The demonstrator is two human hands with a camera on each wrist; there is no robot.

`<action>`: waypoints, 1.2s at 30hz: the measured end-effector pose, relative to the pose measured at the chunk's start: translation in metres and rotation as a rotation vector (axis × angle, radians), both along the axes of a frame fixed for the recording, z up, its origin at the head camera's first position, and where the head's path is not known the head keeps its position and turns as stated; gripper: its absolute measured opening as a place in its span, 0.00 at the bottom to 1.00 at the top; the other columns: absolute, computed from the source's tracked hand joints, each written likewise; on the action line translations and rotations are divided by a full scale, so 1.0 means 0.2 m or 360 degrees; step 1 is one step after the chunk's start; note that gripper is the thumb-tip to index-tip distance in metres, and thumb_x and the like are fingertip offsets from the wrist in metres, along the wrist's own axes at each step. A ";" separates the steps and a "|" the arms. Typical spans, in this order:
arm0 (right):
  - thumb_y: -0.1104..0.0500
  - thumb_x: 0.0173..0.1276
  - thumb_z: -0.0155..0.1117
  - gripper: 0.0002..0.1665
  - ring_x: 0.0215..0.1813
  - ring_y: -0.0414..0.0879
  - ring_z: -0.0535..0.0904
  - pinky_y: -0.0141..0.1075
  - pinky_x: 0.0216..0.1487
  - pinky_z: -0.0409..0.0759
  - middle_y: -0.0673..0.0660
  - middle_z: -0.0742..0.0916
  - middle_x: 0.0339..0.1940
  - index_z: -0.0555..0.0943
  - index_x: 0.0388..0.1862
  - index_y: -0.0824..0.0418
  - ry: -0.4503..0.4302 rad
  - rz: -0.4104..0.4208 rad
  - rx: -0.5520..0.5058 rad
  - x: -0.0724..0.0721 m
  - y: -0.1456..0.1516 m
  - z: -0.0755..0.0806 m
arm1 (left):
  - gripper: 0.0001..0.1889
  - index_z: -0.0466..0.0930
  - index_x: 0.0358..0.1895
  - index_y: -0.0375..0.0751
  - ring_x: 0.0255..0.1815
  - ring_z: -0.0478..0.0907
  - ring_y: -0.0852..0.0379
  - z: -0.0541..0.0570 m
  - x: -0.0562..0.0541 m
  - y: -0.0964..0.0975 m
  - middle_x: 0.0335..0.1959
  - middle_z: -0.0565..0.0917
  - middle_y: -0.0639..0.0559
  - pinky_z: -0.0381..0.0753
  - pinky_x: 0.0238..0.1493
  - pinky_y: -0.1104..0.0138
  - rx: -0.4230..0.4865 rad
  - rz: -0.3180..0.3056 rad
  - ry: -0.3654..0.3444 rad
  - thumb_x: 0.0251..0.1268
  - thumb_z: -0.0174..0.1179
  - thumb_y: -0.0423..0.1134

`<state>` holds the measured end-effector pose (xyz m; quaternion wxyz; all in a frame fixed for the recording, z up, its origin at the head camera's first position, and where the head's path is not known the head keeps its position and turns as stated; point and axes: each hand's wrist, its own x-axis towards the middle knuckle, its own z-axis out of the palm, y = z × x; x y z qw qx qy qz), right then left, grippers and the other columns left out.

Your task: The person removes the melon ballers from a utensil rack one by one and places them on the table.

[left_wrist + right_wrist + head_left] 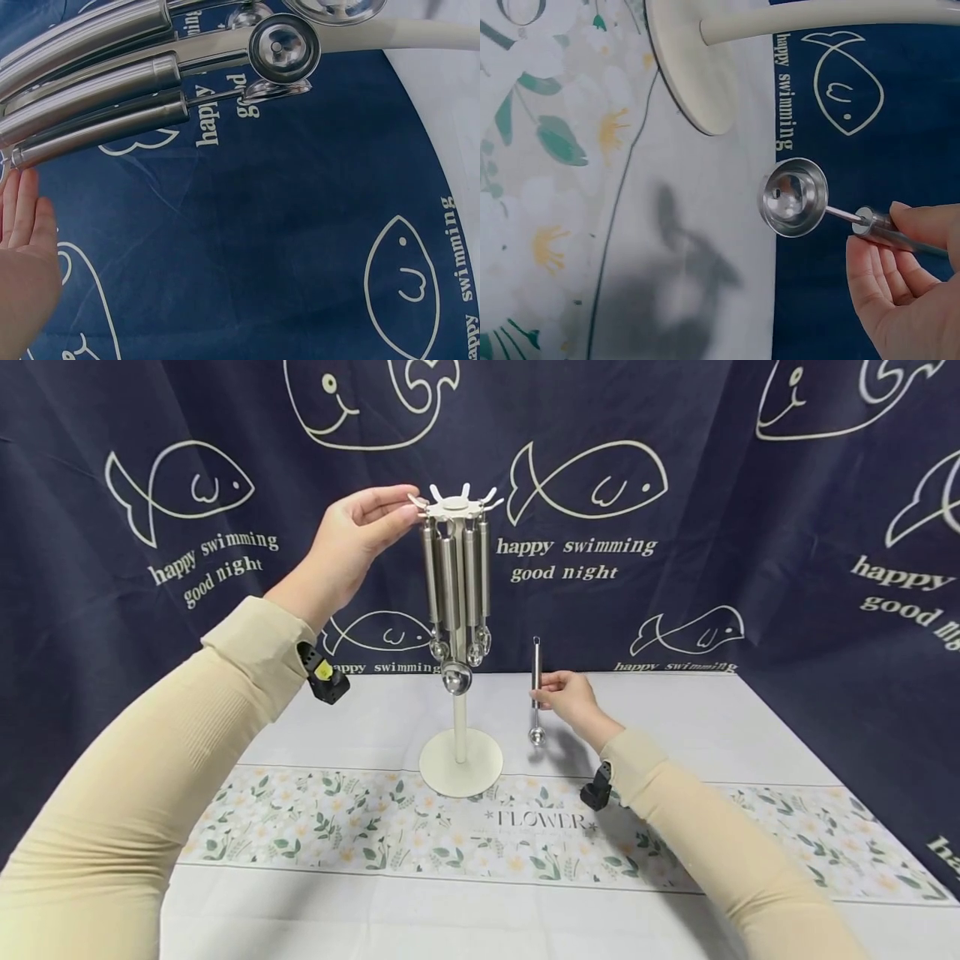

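In the head view a white rack (461,714) stands upright on a round base, with hooks around its top. Several steel scoops (448,572) with round bowls hang from them. My left hand (352,539) is raised at the rack's left side, thumb and fingertips pinching one hook at the top. The left wrist view shows those fingers (24,214) by the handle ends. Right of the rack, my right hand (568,696) pinches a melon baller (536,672) by its handle, upright with the bowl down. A small hole shows in its bowl (793,199) in the right wrist view.
A white tablecloth (360,906) with a floral band (300,827) covers the table. Behind it hangs a dark blue curtain (585,402) with fish drawings. The rack's round base (694,75) stands close to the right hand's work.
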<state>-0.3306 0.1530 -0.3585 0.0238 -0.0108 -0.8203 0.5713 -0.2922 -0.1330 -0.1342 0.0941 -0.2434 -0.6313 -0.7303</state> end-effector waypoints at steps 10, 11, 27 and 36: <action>0.66 0.64 0.66 0.17 0.31 0.38 0.80 0.29 0.40 0.85 0.59 0.83 0.40 0.78 0.50 0.72 -0.0132 -0.0030 0.0062 -0.01 0.02 -0.07 | 0.21 0.74 0.59 0.28 0.44 0.83 0.62 0.01 0.00 0.01 0.40 0.86 0.53 0.73 0.65 0.70 0.0002 0.0007 0.0007 0.63 0.62 0.27; 0.66 0.64 0.66 0.17 0.32 0.38 0.80 0.30 0.40 0.85 0.60 0.84 0.41 0.78 0.50 0.72 -0.0142 -0.0035 0.0073 -0.01 0.02 -0.08 | 0.21 0.74 0.59 0.28 0.44 0.83 0.63 0.01 0.00 0.01 0.40 0.86 0.53 0.73 0.65 0.70 0.0001 0.0010 0.0004 0.63 0.62 0.27; 0.67 0.60 0.69 0.19 0.24 0.36 0.79 0.36 0.44 0.86 0.56 0.82 0.32 0.78 0.49 0.73 -0.0330 -0.0060 0.0106 -0.04 0.02 -0.18 | 0.20 0.75 0.59 0.29 0.44 0.83 0.63 0.00 0.02 0.01 0.40 0.86 0.52 0.73 0.65 0.71 -0.0001 0.0029 0.0011 0.64 0.61 0.27; 0.67 0.58 0.70 0.20 0.22 0.36 0.80 0.32 0.38 0.87 0.54 0.82 0.25 0.78 0.49 0.73 -0.0404 -0.0055 0.0070 -0.07 0.01 -0.23 | 0.20 0.74 0.59 0.27 0.43 0.83 0.63 0.01 0.03 0.01 0.39 0.86 0.53 0.73 0.65 0.70 -0.0008 0.0049 0.0010 0.64 0.61 0.27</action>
